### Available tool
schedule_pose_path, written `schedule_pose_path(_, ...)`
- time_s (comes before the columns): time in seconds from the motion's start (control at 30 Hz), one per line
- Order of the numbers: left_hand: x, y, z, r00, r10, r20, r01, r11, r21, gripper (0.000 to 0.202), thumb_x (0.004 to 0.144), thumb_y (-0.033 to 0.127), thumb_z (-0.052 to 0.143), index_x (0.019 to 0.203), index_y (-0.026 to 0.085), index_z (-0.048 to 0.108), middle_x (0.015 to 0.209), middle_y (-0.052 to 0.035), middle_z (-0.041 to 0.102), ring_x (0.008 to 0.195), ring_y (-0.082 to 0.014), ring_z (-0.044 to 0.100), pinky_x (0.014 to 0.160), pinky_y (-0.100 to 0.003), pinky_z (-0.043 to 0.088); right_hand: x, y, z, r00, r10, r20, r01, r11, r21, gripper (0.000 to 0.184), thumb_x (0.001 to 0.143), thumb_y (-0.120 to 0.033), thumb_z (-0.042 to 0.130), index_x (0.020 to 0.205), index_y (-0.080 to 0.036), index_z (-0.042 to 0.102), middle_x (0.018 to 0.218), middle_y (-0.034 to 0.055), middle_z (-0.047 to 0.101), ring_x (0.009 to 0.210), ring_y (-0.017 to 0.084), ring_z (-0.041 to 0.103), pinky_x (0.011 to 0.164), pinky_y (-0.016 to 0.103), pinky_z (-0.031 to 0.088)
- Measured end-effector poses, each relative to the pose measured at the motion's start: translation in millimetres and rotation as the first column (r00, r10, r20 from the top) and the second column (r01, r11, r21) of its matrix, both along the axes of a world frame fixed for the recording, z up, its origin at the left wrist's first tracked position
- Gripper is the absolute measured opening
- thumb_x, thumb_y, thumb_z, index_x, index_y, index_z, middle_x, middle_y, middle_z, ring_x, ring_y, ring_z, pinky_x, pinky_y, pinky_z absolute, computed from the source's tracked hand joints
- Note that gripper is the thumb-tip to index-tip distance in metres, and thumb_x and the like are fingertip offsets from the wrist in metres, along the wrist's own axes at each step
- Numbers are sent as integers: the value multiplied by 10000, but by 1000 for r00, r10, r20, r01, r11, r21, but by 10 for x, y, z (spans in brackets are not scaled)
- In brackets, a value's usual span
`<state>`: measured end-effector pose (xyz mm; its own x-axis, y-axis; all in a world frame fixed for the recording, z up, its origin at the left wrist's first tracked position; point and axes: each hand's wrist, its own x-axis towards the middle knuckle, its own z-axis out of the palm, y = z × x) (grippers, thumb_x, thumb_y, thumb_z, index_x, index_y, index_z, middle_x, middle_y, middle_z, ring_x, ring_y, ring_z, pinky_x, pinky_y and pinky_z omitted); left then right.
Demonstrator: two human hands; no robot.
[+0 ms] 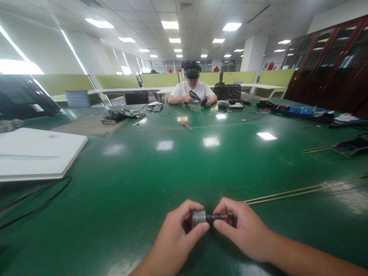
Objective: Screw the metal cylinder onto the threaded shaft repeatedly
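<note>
Bottom centre of frame: both hands met just above the green table (172,168), close to the body.

- Left hand (174,235): thumb and fingers closed around a small grey metal cylinder (199,217). Firm narrow grip, looked like it was there to stop the body turning.
- Right hand (244,230): fingertips pinched on the dark shaft (217,216) sticking out of the cylinder's right end. A fingertip pinch like that suits twisting or aligning, not carrying load.
- The part lay horizontal between the hands, off the surface. Couldn't tell whether the shaft was threaded, too small.

Around it:
- Thin brass rods (287,193) lay on the table right of centre, just beyond the right hand and not touching it.
- White panel (37,153) sat at left of frame, with a black cable (37,199) looping below it.
- Red-handled screwdriver (186,125) lay upper centre, well apart from the hands.
- Another person (192,91) sat at the far edge, upper centre, holding a black power tool (194,96) over small parts. Their hands were well clear of these two.
</note>
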<state>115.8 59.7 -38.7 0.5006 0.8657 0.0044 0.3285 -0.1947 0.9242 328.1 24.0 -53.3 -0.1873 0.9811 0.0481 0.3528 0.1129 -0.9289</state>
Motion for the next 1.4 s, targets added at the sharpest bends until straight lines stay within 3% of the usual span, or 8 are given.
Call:
schedule_pose_path(0.9,3,4,21,1000,24,4,-24,1000,-6,215,857,356,704,1011,215,652,801,9,654,752,-196,590,697,-265,427,-5,4,-34,998,-11,-68,10,1000,-8,43,845,-191,646,828,-176,609,614,-60,522,558,112,458,533,231,318)
schedule_pose_path(1.4,-7,0,22,999,32,20,-31,999,-29,226,863,365,699,1014,205,646,810,2,654,763,-201,585,706,-275,414,4,-2,-7,998,-14,-59,14,1000,-6,54,852,-202,641,820,-183,601,641,-45,543,578,118,483,556,232,349)
